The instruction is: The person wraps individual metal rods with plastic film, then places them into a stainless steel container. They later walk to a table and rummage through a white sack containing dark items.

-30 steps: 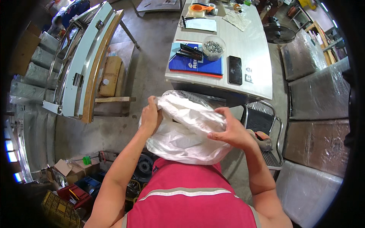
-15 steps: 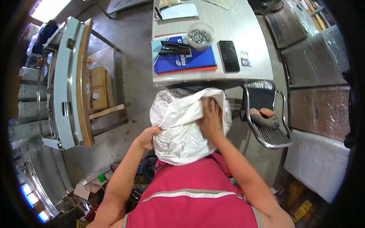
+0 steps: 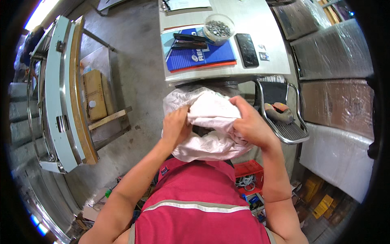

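A crumpled white plastic sack (image 3: 209, 144) is held up in front of my body, below the table edge. Its mouth gapes between my hands, showing a dark inside whose contents I cannot make out. My left hand (image 3: 177, 125) grips the sack's left side, its fingertips tucked into the folds. On the right, my right hand (image 3: 251, 124) is closed on the bunched rim, thumb along the top. Thinner, see-through plastic (image 3: 178, 97) shows at the sack's far left side.
Ahead stands a white table (image 3: 252, 12) with a blue book (image 3: 215, 55), stapler (image 3: 189, 42), tub of small metal parts (image 3: 218, 28) and phone (image 3: 246, 50). A metal chair (image 3: 290, 132) holding gloves (image 3: 279, 114) is at right. A red crate (image 3: 248, 168) sits below; wrapped boxes (image 3: 337, 105) line the right.
My right hand has come out from the sack's folds to grip its right rim. My left hand has moved up and inward. The sack's mouth now gapes toward me.
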The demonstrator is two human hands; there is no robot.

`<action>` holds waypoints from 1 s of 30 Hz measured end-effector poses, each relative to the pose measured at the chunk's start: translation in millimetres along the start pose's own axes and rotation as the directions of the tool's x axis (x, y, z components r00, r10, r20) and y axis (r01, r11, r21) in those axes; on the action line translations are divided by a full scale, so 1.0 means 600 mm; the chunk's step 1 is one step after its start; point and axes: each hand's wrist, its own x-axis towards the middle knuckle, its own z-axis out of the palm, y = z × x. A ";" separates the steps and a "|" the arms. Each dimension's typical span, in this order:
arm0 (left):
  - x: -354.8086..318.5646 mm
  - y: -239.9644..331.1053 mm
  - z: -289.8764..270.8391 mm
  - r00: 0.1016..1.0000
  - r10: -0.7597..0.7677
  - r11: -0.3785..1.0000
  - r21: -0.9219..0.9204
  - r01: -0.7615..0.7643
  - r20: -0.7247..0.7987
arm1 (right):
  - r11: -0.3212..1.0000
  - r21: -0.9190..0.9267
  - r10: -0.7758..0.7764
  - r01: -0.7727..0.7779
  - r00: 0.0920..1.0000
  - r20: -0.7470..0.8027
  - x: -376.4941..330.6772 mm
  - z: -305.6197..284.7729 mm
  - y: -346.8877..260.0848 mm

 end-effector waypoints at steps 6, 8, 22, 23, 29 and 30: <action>0.058 0.023 -0.060 0.970 0.232 0.871 -0.428 -0.240 -0.072 | 0.801 -0.560 -0.537 0.210 0.664 -0.520 -0.123 0.017 -0.025; 0.057 0.056 -0.078 0.989 0.148 0.938 -0.314 -0.148 -0.024 | 0.663 -0.645 -0.723 0.381 0.549 -0.419 -0.138 0.073 0.016; 0.113 0.016 0.005 0.909 -0.170 0.555 -0.725 0.407 0.380 | 0.754 -0.279 -0.657 0.595 0.674 -0.337 -0.016 0.156 0.167; 0.119 0.020 -0.003 0.928 -0.102 0.707 -0.630 0.321 0.359 | 0.804 -0.189 -0.595 0.564 0.764 -0.248 0.007 0.165 0.178; 0.111 0.117 -0.016 0.931 -0.253 0.185 -0.931 0.315 0.265 | 0.896 -0.415 0.336 -0.156 0.850 0.406 -0.042 0.103 0.297; 0.096 0.142 -0.011 0.944 -0.136 0.028 -0.952 0.305 0.299 | 0.910 -0.394 0.278 -0.127 0.892 0.357 -0.069 0.093 0.289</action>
